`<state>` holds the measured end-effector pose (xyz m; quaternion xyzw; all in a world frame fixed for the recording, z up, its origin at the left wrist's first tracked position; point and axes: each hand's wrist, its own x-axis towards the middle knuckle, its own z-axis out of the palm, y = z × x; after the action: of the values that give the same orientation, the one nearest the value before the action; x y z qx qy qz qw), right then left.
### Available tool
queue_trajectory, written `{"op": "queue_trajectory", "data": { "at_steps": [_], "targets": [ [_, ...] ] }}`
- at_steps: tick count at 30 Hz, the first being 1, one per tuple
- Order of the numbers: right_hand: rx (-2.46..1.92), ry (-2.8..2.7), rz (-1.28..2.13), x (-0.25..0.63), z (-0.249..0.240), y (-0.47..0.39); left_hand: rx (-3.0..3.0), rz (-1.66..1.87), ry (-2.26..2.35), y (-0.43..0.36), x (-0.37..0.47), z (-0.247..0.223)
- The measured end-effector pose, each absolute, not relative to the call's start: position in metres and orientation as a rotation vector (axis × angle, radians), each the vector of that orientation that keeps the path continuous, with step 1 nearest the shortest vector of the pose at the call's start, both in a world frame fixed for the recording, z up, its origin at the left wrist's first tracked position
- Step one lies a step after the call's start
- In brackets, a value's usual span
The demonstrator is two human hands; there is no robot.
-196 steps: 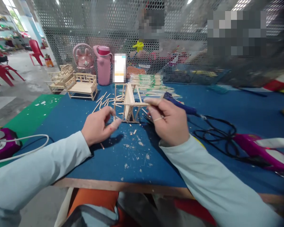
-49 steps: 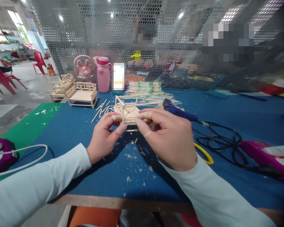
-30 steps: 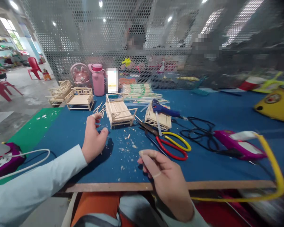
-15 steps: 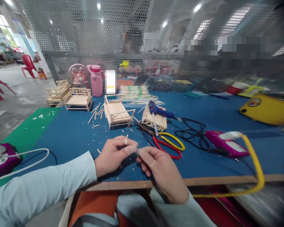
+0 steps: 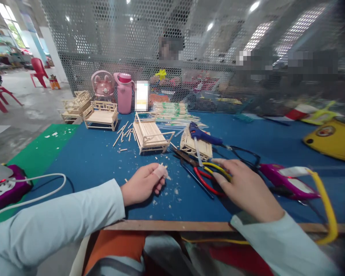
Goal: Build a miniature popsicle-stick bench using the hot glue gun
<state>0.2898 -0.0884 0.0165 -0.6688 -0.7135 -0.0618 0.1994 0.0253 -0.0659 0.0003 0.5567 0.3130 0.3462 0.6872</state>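
Note:
Near the table's front edge, my left hand (image 5: 145,182) is closed in a pinch on small pale sticks (image 5: 163,166), whose tips show above the fingers. My right hand (image 5: 241,184) is over the yellow and red handles of the scissors (image 5: 202,176), fingers apart, with no object visible in its grasp. Just beyond it, a blue glue gun (image 5: 202,135) lies on a small wooden piece (image 5: 189,145). A miniature wooden bench (image 5: 151,136) stands left of the glue gun, with loose short sticks (image 5: 122,134) beside it.
More miniature benches (image 5: 101,117) stand at the back left, near a pink flask (image 5: 124,94). Bundled sticks (image 5: 171,111) lie before the mesh screen (image 5: 109,42). Power strips (image 5: 10,186) sit at both sides, the right one (image 5: 289,182) beside black cable. A person is behind the mesh.
My right hand has left my left hand and moved right to the scissors, its fingers opening. My left hand stays near the front edge, still pinching. The view has shifted slightly.

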Motion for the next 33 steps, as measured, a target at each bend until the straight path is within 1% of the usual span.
{"op": "queue_trajectory", "data": {
  "at_steps": [1,5,14,20,24,28,33],
  "targets": [
    [-1.877,-2.04,-0.16,0.293,0.017,-0.086,1.256,0.764,0.694,-0.066,0.025,0.001],
    [-1.838,-2.204,0.076,0.298,0.018,-0.08,1.285,0.758,0.711,-0.067,0.026,0.002],
    [-1.983,-2.154,0.167,0.274,0.038,-0.094,1.124,0.817,0.743,-0.066,0.027,0.0],
    [-1.808,-2.099,0.326,0.267,0.045,-0.128,1.077,0.841,0.731,-0.066,0.027,0.0],
    [-1.678,-2.048,0.336,0.247,0.046,-0.138,1.178,0.88,0.727,-0.068,0.027,0.002],
    [-1.713,-2.093,0.398,0.217,0.044,-0.136,1.25,0.919,0.729,-0.071,0.026,0.004],
    [-1.736,-2.123,0.35,0.2,0.035,-0.13,1.29,0.949,0.72,-0.072,0.024,0.003]
  ]
}}
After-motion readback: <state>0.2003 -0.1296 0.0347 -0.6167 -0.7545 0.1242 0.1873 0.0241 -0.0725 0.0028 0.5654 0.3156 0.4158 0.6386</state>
